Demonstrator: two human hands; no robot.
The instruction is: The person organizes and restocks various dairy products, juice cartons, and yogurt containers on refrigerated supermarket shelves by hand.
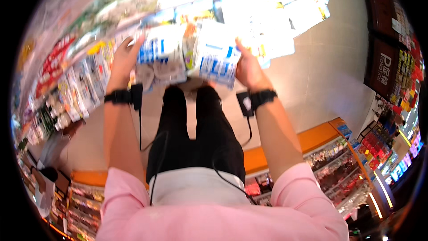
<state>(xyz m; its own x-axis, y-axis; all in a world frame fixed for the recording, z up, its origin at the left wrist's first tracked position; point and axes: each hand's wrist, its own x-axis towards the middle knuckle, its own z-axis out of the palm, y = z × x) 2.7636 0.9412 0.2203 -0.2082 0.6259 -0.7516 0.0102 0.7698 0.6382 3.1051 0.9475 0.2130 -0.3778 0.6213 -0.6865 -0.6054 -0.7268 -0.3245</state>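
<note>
Two plump white packets with blue printing sit side by side before me, slightly blurred and glare-lit. My left hand (126, 60) closes on the outer edge of the left packet (161, 53), its thumb on the near face. The outer side of the right packet (216, 56) is gripped by my right hand (250, 68), most of its fingers hidden behind. A gap separates the packets at the top, and orange and green packaging (189, 44) shows through it. What the packets contain cannot be made out.
Beyond my hands a display of packaged goods (196, 9) spreads out, washed out by glare on the right. More hanging packs (82, 82) line the left. Behind me stands an orange-topped shelf unit (316, 140). Another person (44, 192) is at the lower left.
</note>
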